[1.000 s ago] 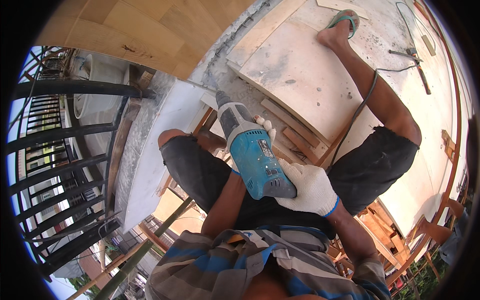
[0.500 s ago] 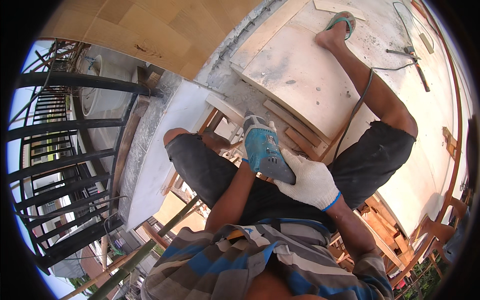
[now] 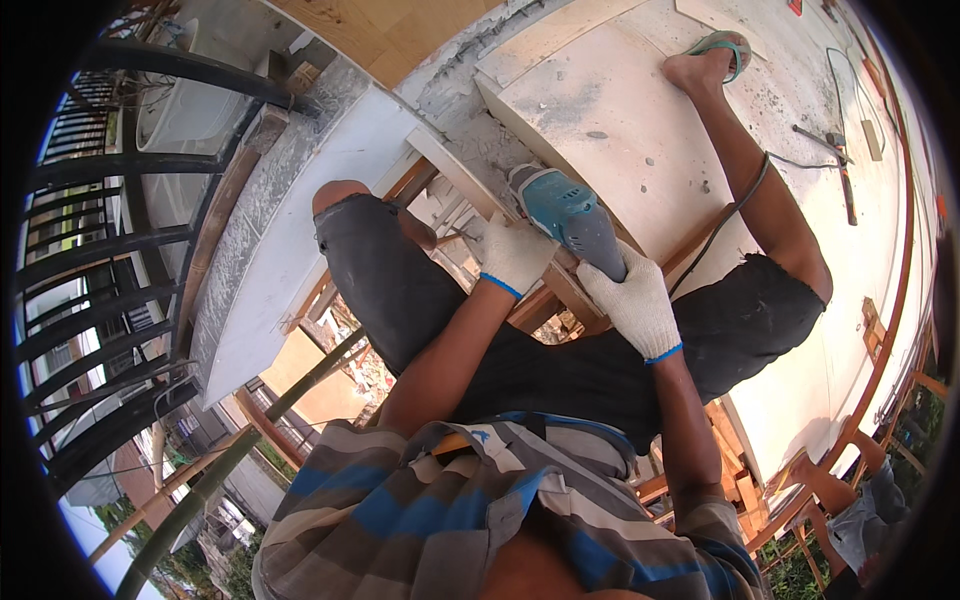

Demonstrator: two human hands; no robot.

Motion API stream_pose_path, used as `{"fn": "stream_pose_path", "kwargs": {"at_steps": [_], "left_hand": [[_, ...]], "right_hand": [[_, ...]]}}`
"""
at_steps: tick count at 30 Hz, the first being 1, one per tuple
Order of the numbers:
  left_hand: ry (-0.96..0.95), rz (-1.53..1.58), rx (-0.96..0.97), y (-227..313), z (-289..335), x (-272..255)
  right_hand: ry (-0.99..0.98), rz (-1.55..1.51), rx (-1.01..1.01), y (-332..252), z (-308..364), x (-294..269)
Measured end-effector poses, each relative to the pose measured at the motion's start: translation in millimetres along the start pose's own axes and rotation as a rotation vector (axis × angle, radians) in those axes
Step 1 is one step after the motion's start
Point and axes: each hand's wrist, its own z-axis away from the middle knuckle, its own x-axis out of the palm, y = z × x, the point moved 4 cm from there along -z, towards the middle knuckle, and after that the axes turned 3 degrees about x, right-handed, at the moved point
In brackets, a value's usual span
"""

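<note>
Right hand [image 3: 635, 302] is curling closed around the rear of the teal drill [image 3: 556, 204]; left hand [image 3: 516, 252], earlier mostly hidden behind it, is now showing alongside, hold unclear. Drill is sitting beside the pale panel [image 3: 625, 110], nose toward concrete [image 3: 455, 95].

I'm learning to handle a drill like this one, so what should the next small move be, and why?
Probably check that the left hand has a firm hold before pressing. The right hand grips the rear of the blue drill, while the left sits beside its front, its fingers partly hidden. The tip is out of sight too.
</note>
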Motion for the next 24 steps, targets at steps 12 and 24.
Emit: {"fn": "stream_pose_path", "kwargs": {"at_steps": [12,24], "left_hand": [[0.124,-0.309,0.035,-26.9,-4.5,21.0],[-0.055,0.283,-0.164,8.0,-64.0,-91.2]], "right_hand": [[0.006,-0.152,0.327,4.3,-6.3,-11.9],[-0.246,0.269,-0.138,-38.6,7.4,31.1]]}}
